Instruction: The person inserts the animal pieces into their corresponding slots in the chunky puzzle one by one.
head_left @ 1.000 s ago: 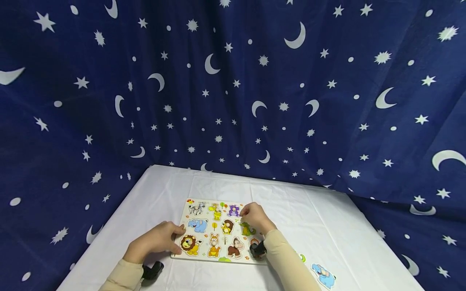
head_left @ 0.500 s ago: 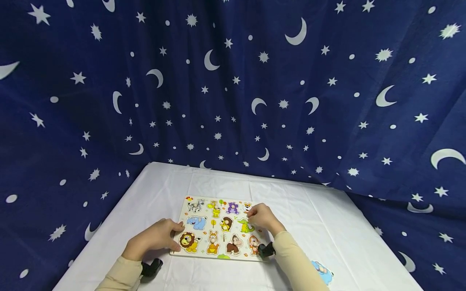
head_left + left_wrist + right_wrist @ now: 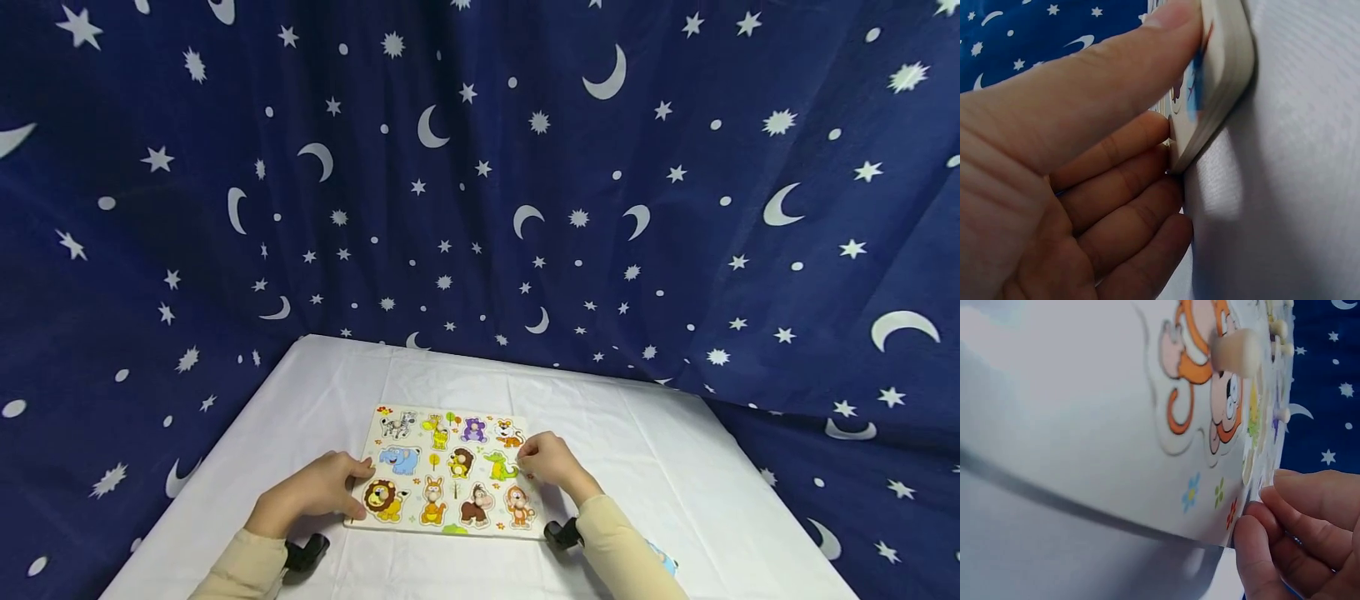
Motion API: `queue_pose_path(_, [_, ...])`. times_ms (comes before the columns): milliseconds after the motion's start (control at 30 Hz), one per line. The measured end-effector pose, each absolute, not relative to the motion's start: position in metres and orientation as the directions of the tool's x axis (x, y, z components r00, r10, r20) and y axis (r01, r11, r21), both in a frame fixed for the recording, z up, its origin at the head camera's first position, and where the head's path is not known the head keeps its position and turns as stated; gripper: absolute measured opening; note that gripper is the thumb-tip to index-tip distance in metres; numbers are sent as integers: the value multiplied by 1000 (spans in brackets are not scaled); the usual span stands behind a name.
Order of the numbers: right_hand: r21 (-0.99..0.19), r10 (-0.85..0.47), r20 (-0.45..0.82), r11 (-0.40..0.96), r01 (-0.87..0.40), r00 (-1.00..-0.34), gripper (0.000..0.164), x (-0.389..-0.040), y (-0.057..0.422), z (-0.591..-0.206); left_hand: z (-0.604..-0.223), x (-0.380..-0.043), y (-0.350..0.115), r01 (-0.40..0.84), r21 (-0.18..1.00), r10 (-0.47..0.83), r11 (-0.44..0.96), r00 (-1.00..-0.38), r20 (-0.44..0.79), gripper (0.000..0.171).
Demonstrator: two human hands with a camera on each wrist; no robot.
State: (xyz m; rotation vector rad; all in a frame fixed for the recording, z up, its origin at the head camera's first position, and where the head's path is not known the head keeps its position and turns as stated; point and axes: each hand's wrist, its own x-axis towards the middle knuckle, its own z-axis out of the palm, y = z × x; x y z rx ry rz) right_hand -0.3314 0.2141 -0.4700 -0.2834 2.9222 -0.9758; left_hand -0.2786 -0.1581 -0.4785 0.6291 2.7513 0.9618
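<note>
A white wooden animal puzzle board (image 3: 416, 482) lies on the table, its animal pieces fitted with small peg knobs. At its left edge my left hand (image 3: 311, 492) holds the front corner. In the left wrist view the thumb (image 3: 1175, 12) rests on the top face and the fingers touch the side edge. My right hand (image 3: 551, 462) is at the right edge, beside the crocodile piece (image 3: 498, 465); thumb and bent fingers hold the edge there. The tiger piece (image 3: 508, 433) and the monkey piece (image 3: 1197, 369) sit in the board, uncovered.
White cloth (image 3: 637, 467) covers the table. A blue elephant card (image 3: 663, 560) lies to the right, mostly hidden behind my right sleeve (image 3: 626, 550). Black wrist cameras (image 3: 306, 552) sit under both wrists. A dark blue star-and-moon curtain (image 3: 465, 167) surrounds the back and sides.
My right hand has left the tiger piece at the upper right and moved down and right to the board's right edge, uncovering the tiger. The left hand stays at the left edge.
</note>
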Motion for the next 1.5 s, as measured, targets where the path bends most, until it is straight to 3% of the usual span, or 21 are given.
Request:
queue_pose_path(600, [-580,-178,-14,803,-136,-984,5,-307,236,-473,-481,-281,-159,347,622,446,702,-895,-4,61])
queue_pose_path(900, [-520,-229,20,829,-206,-973,5,-293,252,-471,-479,-282,-158,326,613,425,720,-905,-18,60])
queue_pose_path(1500, [-575,-178,-7,806,-142,-984,5,-277,295,-467,-479,-283,-161,346,596,435,725,-900,-7,59])
